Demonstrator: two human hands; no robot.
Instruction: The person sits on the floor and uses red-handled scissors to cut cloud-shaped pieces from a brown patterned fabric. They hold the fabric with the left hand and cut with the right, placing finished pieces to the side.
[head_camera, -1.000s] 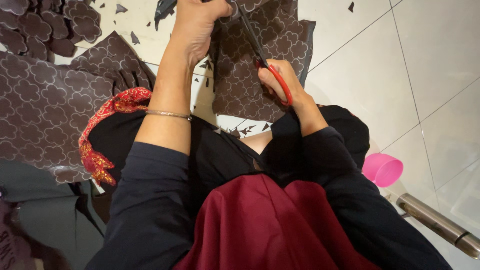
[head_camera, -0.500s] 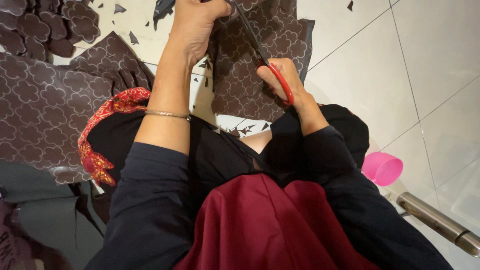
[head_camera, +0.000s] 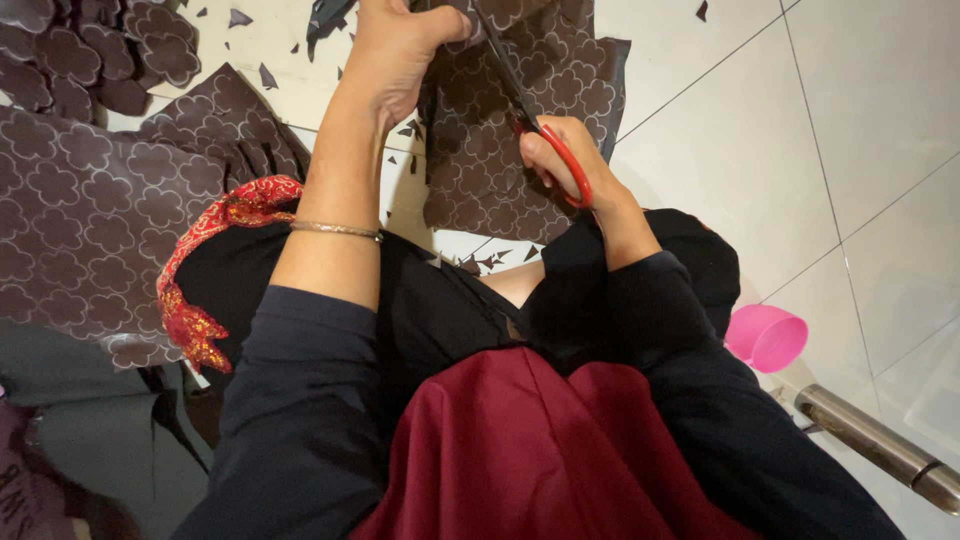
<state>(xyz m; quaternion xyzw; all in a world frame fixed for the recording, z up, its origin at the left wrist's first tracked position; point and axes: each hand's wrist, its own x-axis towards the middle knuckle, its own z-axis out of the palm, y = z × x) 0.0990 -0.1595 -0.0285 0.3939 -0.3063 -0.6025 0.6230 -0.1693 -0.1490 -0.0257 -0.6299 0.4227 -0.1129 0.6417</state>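
Matt patterned brown sheet (head_camera: 520, 150), glossy red-handled scissors (head_camera: 535, 125), glossy tiles (head_camera: 760, 130)

This looks like a home floor used as a craft corner. Large pale glossy floor tiles (head_camera: 720, 150) carry sheets of brown patterned fabric (head_camera: 80, 220), scattered offcuts (head_camera: 240, 17), a pile of cut flower shapes (head_camera: 110, 50) and a pink plastic cup (head_camera: 768, 338).

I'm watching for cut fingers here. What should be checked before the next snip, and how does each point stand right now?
1. Right hand grips the red-handled scissors: ok.
2. Left hand holds the brown patterned sheet beside the blades: ok.
3. Left fingertips clear of the blades: cannot tell, they sit at the frame's top edge.
4. Blade tips visible: not ok, cut off by the frame.
5. Bangle away from the cutting line: ok.
6. Pink cup out of the way: ok.
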